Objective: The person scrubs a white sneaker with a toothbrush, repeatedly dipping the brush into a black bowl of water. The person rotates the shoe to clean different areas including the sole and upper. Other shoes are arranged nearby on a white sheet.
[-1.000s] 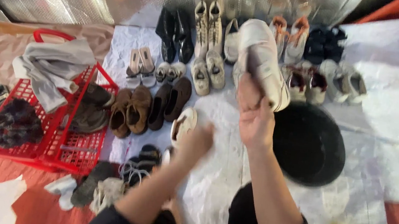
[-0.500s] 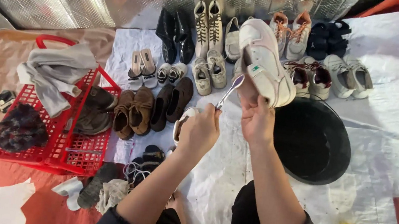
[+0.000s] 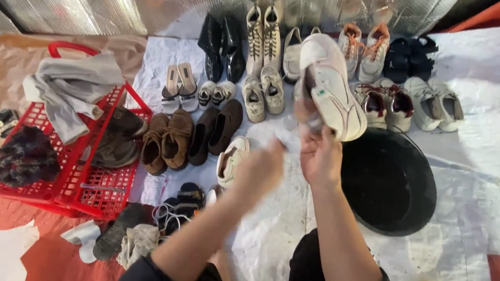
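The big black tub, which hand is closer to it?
The right hand. It holds the white sneaker just beside the black tub's left rim. The left hand is farther left, over the white sheet.

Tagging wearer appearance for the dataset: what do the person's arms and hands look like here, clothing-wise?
Both forearms are bare, with dark black sleeves pushed up to about the elbows. The left hand and the right hand are bare too: no gloves. No rings, watch or bracelet show, though the left hand is motion-blurred. Dark trousers cover the knees below.
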